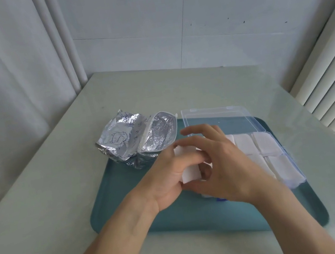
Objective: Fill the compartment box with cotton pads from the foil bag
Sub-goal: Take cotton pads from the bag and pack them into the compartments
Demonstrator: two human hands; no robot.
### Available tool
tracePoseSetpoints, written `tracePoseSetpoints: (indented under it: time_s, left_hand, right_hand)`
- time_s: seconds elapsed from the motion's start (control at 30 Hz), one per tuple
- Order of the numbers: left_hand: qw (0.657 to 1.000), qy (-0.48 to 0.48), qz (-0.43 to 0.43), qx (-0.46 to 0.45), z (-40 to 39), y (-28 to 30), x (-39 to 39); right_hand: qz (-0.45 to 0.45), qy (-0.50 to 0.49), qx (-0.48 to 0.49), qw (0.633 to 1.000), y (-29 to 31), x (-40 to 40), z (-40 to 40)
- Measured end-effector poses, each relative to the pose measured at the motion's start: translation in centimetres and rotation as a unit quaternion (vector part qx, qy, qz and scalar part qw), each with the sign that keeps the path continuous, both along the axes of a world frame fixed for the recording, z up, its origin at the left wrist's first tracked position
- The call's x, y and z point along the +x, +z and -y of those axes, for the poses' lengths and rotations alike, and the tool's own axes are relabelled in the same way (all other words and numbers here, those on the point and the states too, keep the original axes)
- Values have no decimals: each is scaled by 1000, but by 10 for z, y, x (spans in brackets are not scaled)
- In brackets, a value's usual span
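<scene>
left grip: the left hand (170, 170) curls round a small stack of cotton pads (189, 172), thumb near the bottom edge and fingers over the top; the stack stands on edge, its long axis running roughly 12 to 6 o'clock
right grip: the right hand (218, 162) meets the same stack from 3 o'clock; its fingers are bent against the pads' right face, the forefinger stretched out toward 11 o'clock; whether it pinches the stack or only steadies it I cannot tell
compartment box: the clear compartment box (284, 152) lies at 3 o'clock of both grips, just beside the right hand, its lid (215, 119) open and lying back toward 12 o'clock; the cells that show on its right side already hold white pads; the cells nearest the hands are hidden under the right hand
foil bag: the foil bag (139, 137) lies at 11 o'clock of the grips, near but apart, crumpled, its mouth gaping toward 3 o'clock; no pads can be seen inside
tray: the teal tray (129, 198) carries box and bag, and rests on the pale table (45, 223)
relation that matters: the stack sits just at 9 o'clock of the box, so the move is likely short, toward 3 o'clock and down; the right hand is nearer the box, the left nearer the bag
judgement: the stack probably needs squaring and laying flat to match a cell; a loose hold may fan the pads
</scene>
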State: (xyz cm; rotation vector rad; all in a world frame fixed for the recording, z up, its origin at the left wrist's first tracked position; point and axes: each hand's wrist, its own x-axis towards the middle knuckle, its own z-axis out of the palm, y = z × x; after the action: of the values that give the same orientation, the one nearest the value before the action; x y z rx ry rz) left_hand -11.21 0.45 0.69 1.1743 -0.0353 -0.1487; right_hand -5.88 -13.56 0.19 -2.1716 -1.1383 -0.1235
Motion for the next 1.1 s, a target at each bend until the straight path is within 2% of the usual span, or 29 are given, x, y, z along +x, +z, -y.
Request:
tracePoseSetpoints:
  time_s: [0.1,0.2,0.37,0.47,0.7,0.8,0.9,1.0,1.1]
  left_hand:
    - [999,-29,-9,-14,-2,3,-1]
    - [1000,-16,-12,-15,-2,2,-1]
    - [999,23,5,-32,-4,0,2]
    - [999,51,15,-4,-5,-3,3]
    - [999,33,19,25,-1,1,0]
    - [996,87,-13,-1,-1,2,2]
    - [988,146,-33,-48,-4,5,3]
    - [979,181,4,-97,-5,8,3]
    - [969,206,32,-129,-6,9,3]
  right_hand:
    - [-16,27,8,999,1,0,2]
    - [-9,26,0,1000,1,-1,1]
    - [5,32,44,999,1,-1,-1]
    - [-3,35,21,999,-1,-3,-2]
    - [-7,17,25,1000,-1,-4,-3]
    - [-37,24,17,999,1,-7,-3]
    - [-84,7,87,993,5,-9,-3]
    - [-186,-74,188,962,9,-12,-7]
    - [-291,-123,162,935,12,-11,-9]
